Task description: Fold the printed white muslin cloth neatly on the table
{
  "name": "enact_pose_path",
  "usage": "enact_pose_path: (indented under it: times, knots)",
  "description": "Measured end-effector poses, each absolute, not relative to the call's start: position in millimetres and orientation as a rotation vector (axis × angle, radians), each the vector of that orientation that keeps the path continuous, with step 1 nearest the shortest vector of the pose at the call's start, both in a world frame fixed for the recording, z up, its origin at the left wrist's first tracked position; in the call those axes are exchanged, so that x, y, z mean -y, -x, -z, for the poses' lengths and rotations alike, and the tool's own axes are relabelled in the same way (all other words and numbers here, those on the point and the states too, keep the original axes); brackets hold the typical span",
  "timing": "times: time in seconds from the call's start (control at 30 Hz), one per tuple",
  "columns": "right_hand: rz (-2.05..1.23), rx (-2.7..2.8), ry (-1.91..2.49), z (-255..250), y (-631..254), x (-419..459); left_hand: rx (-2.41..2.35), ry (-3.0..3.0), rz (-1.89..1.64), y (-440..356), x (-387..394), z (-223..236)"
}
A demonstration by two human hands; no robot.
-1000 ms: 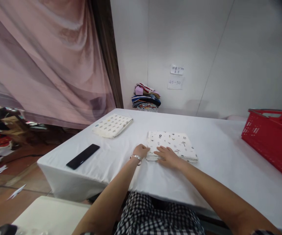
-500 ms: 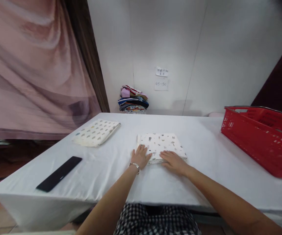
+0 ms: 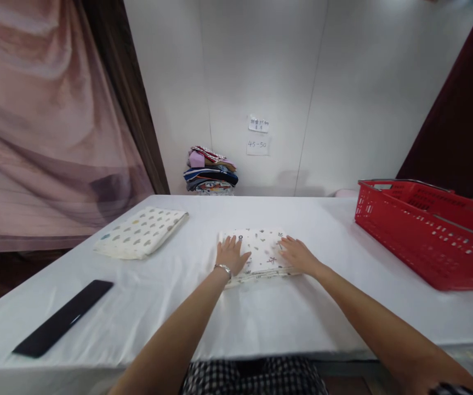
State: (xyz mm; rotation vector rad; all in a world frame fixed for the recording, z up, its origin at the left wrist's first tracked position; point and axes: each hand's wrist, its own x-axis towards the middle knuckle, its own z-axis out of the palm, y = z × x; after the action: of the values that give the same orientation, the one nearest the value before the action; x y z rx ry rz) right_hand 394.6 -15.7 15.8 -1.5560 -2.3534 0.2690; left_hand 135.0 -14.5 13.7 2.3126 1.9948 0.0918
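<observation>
A folded white cloth (image 3: 261, 252) with small printed plants and figures lies in front of me on the white-covered table (image 3: 285, 318). My left hand (image 3: 231, 257), with a bracelet at the wrist, rests flat on the cloth's left part, fingers spread. On the right part lies my right hand (image 3: 298, 254), its fingers stretched out over the print. Both palms press from above and neither hand grips anything. Layered folds show along the cloth's near edge.
Another folded cloth (image 3: 143, 231) with grey cloud-like shapes lies at the left. Nearer me is a flat black object (image 3: 66, 318). A red plastic basket (image 3: 421, 236) stands at the right. Behind the table is a stack of folded fabrics (image 3: 211, 173), below paper signs (image 3: 257, 145).
Both hands have moved from the cloth's near edge farther onto its top, and the right hand sits nearer its right side. The camera view has shifted slightly to the right.
</observation>
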Motion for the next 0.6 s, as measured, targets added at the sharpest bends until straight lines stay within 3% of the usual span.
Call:
enact_pose_path:
  times: [0.3,0.6]
  knots:
    - [-0.268,2.411,1.812,5.8,-364.3,-61.0,-1.985,-2.253,-0.074,-128.7,7.4,17.4]
    - [-0.273,2.396,1.807,23.7,-371.9,-63.2,-2.051,-2.269,-0.148,-136.5,-30.2,-8.1]
